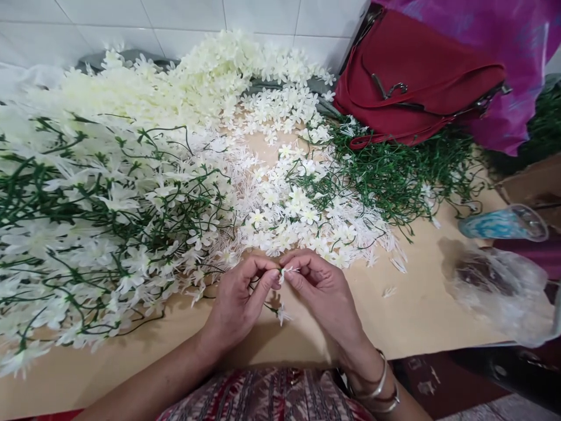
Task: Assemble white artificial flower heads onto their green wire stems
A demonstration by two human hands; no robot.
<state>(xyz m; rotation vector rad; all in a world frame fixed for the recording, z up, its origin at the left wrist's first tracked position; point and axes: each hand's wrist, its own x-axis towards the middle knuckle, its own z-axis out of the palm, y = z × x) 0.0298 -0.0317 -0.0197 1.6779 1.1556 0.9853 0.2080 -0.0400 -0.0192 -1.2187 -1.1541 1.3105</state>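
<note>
Close to the table's front edge, my left hand point(236, 298) pinches a thin green artificial flower stem between thumb and forefinger. My right hand point(326, 292) meets it there, thumb and finger closed on a small white artificial flower point(286, 272) with fine white strands. Below the fingertips hangs another white blossom point(283, 316) on a green branch, partly hidden by my left hand. Just beyond my hands lies a loose heap of white petals point(302, 213) and thin white strands. To the left, a large pile of white flowers on green stems point(118, 216) comes near my left wrist.
A mound of cream blossoms point(210, 76) lies along the tiled wall point(263, 14). Bare green stems point(394, 175) spread under a red bag point(416, 76) beside purple plastic point(521, 64). On the right are a clear cup with blue pattern point(499, 223) and a transparent plastic bag point(495, 286).
</note>
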